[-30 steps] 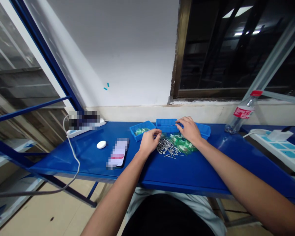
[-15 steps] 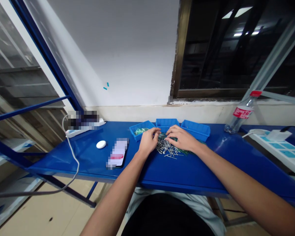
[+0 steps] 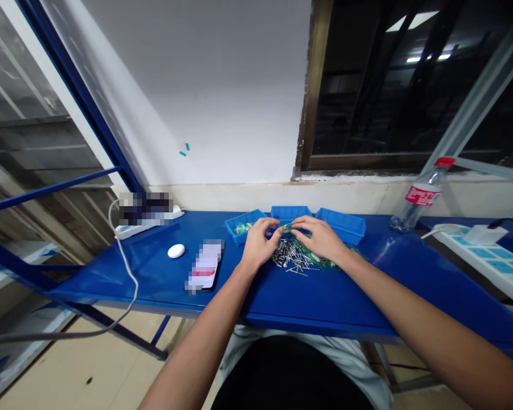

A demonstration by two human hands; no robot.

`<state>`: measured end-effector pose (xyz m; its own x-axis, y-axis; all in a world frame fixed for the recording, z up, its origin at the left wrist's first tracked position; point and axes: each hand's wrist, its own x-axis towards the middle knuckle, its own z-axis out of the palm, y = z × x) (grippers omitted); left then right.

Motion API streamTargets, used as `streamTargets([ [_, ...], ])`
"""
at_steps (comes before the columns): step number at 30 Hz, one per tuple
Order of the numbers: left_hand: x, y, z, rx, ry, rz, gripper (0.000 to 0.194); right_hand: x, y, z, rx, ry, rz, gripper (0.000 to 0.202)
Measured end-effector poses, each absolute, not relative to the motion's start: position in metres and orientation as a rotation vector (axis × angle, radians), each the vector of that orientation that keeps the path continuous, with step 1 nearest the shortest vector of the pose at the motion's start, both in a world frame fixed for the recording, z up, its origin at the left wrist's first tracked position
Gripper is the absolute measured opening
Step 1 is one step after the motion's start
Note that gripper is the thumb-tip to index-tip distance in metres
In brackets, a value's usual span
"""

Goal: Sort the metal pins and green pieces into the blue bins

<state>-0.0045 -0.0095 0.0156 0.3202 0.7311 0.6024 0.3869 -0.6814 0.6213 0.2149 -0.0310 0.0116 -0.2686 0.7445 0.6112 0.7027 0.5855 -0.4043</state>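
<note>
In the head view, the left hand (image 3: 260,242) and right hand (image 3: 320,238) face each other, fingers curled and thumbs inward. A small green piece (image 3: 287,229) shows between their fingertips (too small to tell whether either hand pinches it). Just nearer the person, below that gap, lies a pile of metal pins (image 3: 297,259); green packets (image 3: 327,263) lie partly under the right hand. Beyond the hands stand three blue bins (image 3: 341,225).
</note>
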Motion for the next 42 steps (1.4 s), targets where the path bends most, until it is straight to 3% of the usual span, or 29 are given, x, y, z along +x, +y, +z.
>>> streamTargets([
  [5,-0.002,-0.009,0.011,2.109,0.887,1.263,0.046,0.217,-0.031,0.009,-1.132,-1.637,0.310,0.016],
  [7,0.000,-0.007,0.008,2.037,0.857,1.193,0.051,0.215,-0.030,0.006,-1.088,-1.522,0.486,0.022],
  [11,0.001,-0.004,0.002,1.934,0.802,1.108,0.046,0.208,-0.031,0.004,-0.994,-1.425,0.678,0.044],
  [17,-0.001,-0.005,0.007,1.988,0.833,1.157,0.040,0.198,-0.036,0.006,-0.996,-1.404,0.911,0.046],
  [23,-0.003,-0.013,0.016,2.332,0.860,1.227,0.034,0.198,-0.036,0.002,-1.084,-1.316,0.822,0.045],
  [28,-0.001,-0.016,0.019,2.391,0.757,1.126,0.037,0.192,-0.044,0.011,-0.968,-1.351,0.943,0.046],
  [33,-0.003,-0.012,0.020,2.200,0.887,1.253,0.022,0.192,-0.047,0.016,-0.987,-1.378,0.794,0.051],
  [37,-0.003,-0.008,0.016,2.000,0.784,1.204,0.030,0.196,-0.043,0.012,-1.037,-1.480,0.617,0.043],
  [42,0.000,-0.006,0.012,1.935,0.779,1.224,0.035,0.195,-0.043,0.012,-1.010,-1.480,0.812,0.032],
])
